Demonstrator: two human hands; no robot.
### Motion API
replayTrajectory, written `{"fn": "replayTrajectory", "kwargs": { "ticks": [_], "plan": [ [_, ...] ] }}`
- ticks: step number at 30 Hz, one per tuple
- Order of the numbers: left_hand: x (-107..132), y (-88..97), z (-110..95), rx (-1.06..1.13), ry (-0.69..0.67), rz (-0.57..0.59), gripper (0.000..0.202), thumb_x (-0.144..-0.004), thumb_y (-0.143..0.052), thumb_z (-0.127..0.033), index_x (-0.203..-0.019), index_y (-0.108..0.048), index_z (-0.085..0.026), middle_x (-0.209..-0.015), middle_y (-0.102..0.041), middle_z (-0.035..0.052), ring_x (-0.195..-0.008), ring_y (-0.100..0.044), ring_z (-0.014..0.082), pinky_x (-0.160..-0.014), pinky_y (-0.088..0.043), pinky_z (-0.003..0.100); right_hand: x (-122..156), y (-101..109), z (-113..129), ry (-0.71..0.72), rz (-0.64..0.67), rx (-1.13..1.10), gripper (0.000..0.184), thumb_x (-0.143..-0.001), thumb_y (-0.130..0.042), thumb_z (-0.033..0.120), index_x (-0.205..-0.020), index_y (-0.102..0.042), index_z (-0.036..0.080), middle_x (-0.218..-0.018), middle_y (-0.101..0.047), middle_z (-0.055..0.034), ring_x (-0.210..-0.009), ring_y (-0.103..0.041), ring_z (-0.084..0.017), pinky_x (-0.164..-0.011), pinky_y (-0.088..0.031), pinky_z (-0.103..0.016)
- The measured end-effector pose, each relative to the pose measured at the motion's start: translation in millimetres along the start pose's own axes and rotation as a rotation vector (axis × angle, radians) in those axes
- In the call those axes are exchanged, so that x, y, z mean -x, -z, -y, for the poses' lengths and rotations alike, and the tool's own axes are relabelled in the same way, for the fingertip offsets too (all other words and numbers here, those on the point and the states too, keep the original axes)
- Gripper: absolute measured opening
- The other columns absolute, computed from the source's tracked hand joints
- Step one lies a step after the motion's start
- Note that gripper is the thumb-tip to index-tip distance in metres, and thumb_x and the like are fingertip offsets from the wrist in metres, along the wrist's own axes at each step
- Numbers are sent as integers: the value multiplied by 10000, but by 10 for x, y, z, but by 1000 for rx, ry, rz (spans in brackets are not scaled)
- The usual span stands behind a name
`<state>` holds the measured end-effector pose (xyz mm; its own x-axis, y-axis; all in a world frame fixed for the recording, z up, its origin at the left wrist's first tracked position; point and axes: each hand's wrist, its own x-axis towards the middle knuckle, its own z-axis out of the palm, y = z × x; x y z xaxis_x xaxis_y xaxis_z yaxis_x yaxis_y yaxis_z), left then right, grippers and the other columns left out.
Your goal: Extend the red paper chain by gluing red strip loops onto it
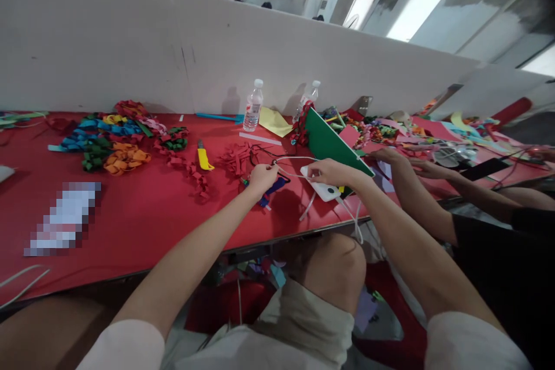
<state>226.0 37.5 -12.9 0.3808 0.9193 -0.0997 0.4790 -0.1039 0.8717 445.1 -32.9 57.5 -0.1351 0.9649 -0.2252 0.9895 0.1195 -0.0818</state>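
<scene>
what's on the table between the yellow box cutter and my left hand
In the head view, loose red paper strips lie on the red table between the yellow box cutter and the left hand.

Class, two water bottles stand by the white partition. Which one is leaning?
The right-hand bottle leans beside the green sheet; the left bottle stands upright.

no readable text, bottle labels too small

A pixelated patch hides something on the desk at lower left, and the white device lies half under the right hand.
</scene>
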Motion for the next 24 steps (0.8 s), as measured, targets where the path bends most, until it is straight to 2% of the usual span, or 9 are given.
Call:
{"fn": "replayTrajectory", "kwargs": {
  "ticks": [3,5,7,9,12,15,18,21,24],
  "plan": [
    [-47,82,-13,37,25,-39,336,-863,-514,-396,-667,-678,-178,-519,-587,46,-586,-615,185,-586,-394,260,81,146,-124,-92,-6,43,93,-849,-587,219,-873,-674,199,-895,-739,-75,-804,-671,-205,-659,-434,-268],
    [-77,115,-40,57,34,-50,327,-841,-546,-416,-664,-687,-179,-499,-571,41,-569,-610,185,-581,-394,261,148,248,-154,-115,25,66,44,-806,-613,196,-793,-653,210,-810,-726,-52,-718,-645,-186,-599,-402,-262],
    [-99,146,-63,74,44,-54,339,-840,-550,-432,-674,-697,-176,-482,-561,37,-550,-605,182,-577,-399,262,226,335,-143,-127,62,104,77,-766,-622,166,-712,-622,220,-722,-697,-29,-623,-591,-161,-546,-351,-262],
    [-111,179,-78,89,54,-51,358,-854,-538,-439,-690,-704,-167,-479,-567,38,-537,-603,177,-576,-409,262,308,407,-116,-154,86,163,114,-751,-598,133,-679,-598,221,-689,-675,-29,-572,-540,-148,-523,-315,-270],
    [-111,223,-84,104,66,-43,379,-871,-529,-449,-711,-705,-153,-495,-591,48,-529,-607,170,-575,-421,259,426,512,-116,-168,94,172,106,-748,-581,123,-703,-592,219,-707,-674,-33,-581,-537,-150,-531,-332,-274],
    [-105,241,-71,99,68,-33,378,-869,-537,-446,-689,-695,-153,-498,-594,55,-531,-611,172,-572,-424,261,535,630,-180,-165,-11,22,29,-773,-620,215,-759,-595,218,-724,-686,-21,-641,-589,-167,-566,-393,-272],
    [-112,219,-46,86,62,-20,375,-863,-539,-439,-660,-684,-158,-499,-591,56,-527,-606,173,-571,-425,262,626,734,-180,-114,-158,-281,158,-789,-670,354,-808,-601,213,-824,-721,-36,-750,-651,-190,-647,-480,-286],
    [-132,170,-21,68,47,-3,351,-849,-548,-418,-647,-677,-161,-510,-594,57,-526,-603,172,-571,-420,260,662,784,-13,-14,-271,-616,260,-800,-688,454,-870,-612,215,-871,-713,-44,-817,-668,-198,-714,-523,-310],
    [-139,129,-5,39,24,4,329,-833,-558,-392,-623,-667,-164,-514,-588,61,-561,-618,181,-576,-407,257,616,783,218,39,-418,-837,284,-812,-699,475,-909,-610,224,-807,-656,-11,-659,-591,-133,-610,-484,-280]
  ]
}}
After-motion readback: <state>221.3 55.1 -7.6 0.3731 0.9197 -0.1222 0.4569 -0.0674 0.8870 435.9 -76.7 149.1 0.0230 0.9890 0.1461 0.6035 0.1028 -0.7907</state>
